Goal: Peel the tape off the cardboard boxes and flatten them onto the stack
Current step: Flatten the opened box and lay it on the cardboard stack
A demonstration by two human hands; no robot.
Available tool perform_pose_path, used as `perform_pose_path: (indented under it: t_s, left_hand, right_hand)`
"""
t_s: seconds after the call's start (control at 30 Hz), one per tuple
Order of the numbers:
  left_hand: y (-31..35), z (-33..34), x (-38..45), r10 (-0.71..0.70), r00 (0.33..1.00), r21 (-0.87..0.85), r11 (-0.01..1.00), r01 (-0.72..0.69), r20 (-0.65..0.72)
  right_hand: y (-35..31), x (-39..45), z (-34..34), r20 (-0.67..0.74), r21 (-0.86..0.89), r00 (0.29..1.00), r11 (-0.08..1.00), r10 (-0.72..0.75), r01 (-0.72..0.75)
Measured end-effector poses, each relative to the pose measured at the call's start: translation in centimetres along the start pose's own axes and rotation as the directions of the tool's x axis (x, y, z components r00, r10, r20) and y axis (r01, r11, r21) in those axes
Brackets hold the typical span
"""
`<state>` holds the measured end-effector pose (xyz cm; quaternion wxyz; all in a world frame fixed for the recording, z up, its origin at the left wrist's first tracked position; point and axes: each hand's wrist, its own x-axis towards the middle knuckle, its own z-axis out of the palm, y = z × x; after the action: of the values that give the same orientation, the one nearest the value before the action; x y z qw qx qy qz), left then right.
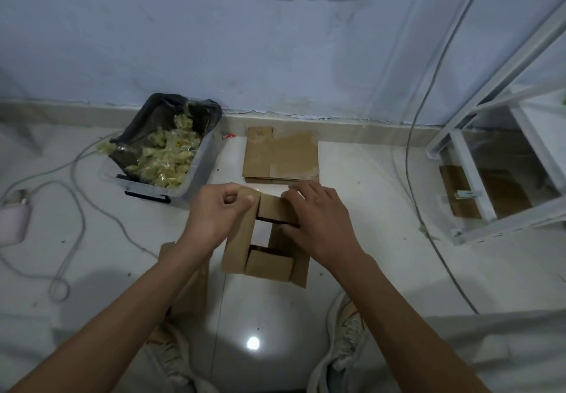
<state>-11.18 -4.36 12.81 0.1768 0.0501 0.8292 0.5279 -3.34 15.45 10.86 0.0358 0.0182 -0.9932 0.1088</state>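
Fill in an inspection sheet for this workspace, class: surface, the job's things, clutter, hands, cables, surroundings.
Surface: glossy white floor, specks of dirt.
Job's things: open cardboard box, flaps up; stack of flattened boxes beyond it by the wall.
Clutter: plastic bin lined with a black bag, full of crumpled tape; pink device; small red scrap.
Hands: left hand grips a box flap; right hand rests on the box.
Cables: white cable looped at left; cable at right.
Surroundings: blue wall; white frame.
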Motion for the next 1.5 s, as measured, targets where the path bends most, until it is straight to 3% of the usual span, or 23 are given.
perform_pose_path:
  t_s: [0.17, 0.27, 0.43, 0.5, 0.6, 0.67, 0.7, 0.77, 0.8, 0.9, 0.97, 1.03, 1.1, 1.2, 1.3, 1.43, 1.5]
  left_hand:
    - [-0.6, -0.1, -0.4, 0.003, 0.999, -0.013, 1.0, -0.004, -0.043]
    - [-1.2, 0.5, -1.0, -0.194, 0.977, -0.086, 0.979, 0.186, -0.09]
    - [-3.9, 2.3, -2.4, -0.507, 0.861, -0.223, 0.836, 0.501, 0.033]
    - [-4.8, 2.1, -1.8, -0.533, 0.846, -0.312, 0.801, 0.511, 0.017]
    - [-5.8, 1.4, -0.1, -0.434, 0.895, -0.273, 0.877, 0.395, -0.101]
    - [-5.9, 1.1, 0.4, -0.275, 0.948, -0.11, 0.96, 0.259, -0.162]
    - [-6.0, 1.0, 0.4, -0.183, 0.968, -0.022, 0.983, 0.182, -0.173]
    - [-6.1, 1.0, 0.3, -0.037, 0.987, 0.067, 0.997, 0.049, -0.158]
    - [-6.1, 1.1, 0.1, 0.034, 0.987, 0.112, 0.994, -0.017, -0.154]
    - [-5.8, 1.2, -0.5, 0.224, 0.969, 0.227, 0.954, -0.196, -0.105]
    - [-5.4, 0.9, -0.8, 0.24, 0.969, 0.065, 0.969, -0.237, -0.053]
    - [-4.5, -0.3, -0.5, 0.076, 0.997, -0.312, 0.948, -0.066, 0.022]
    - [-4.0, -2.0, 0.6, -0.075, 0.989, -0.475, 0.871, 0.126, 0.124]
    - [-3.3, -3.7, 0.9, -0.054, 0.962, -0.342, 0.928, 0.148, 0.267]
    - [-3.0, -3.1, 0.3, 0.018, 0.963, -0.23, 0.972, 0.046, 0.27]
    - [-2.9, -2.3, 0.0, 0.258, 0.947, 0.009, 0.964, -0.264, 0.19]
    - [-3.0, -2.2, -0.1, 0.354, 0.92, 0.122, 0.919, -0.376, 0.167]
  right_hand:
    - [0.0, 0.3, -0.4, -0.111, 0.082, 0.989, 0.993, 0.097, -0.088]
    - [0.0, 0.7, -0.8, -0.13, 0.215, 0.972, 0.962, 0.197, -0.166]
    - [0.0, 0.8, 0.3, -0.083, 0.286, 0.966, 0.935, 0.244, -0.212]
    - [0.1, 0.9, 0.4, -0.08, 0.348, 0.962, 0.911, 0.262, -0.22]
    - [0.3, 1.0, 0.1, -0.06, 0.477, 0.933, 0.832, 0.354, -0.285]
    - [0.7, 1.0, -0.2, 0.06, 0.612, 0.893, 0.691, 0.446, -0.386]
    - [1.0, 1.0, -0.6, 0.169, 0.728, 0.856, 0.523, 0.489, -0.443]
    - [1.6, 1.1, -1.8, 0.407, 0.856, 0.764, 0.084, 0.5, -0.511]
    - [2.1, 1.2, -2.2, 0.475, 0.843, 0.734, -0.011, 0.485, -0.538]
    - [3.6, 1.4, -2.4, 0.521, 0.772, 0.724, 0.113, 0.453, -0.626]
    - [4.2, 1.3, -2.1, 0.533, 0.763, 0.736, 0.139, 0.417, -0.631]
    - [4.7, 0.8, -1.6, 0.529, 0.789, 0.772, 0.133, 0.352, -0.6]
    - [4.6, 0.5, -1.1, 0.479, 0.835, 0.836, 0.156, 0.267, -0.528]
    - [3.7, 0.0, -0.6, 0.423, 0.881, 0.9, 0.183, 0.106, -0.436]
    - [3.4, -0.4, -1.2, 0.412, 0.881, 0.911, 0.244, 0.022, -0.404]
    - [4.5, -0.1, -2.6, 0.343, 0.868, 0.904, 0.281, 0.256, -0.409]
    - [4.3, 0.2, -3.2, 0.388, 0.817, 0.877, 0.335, 0.283, -0.47]
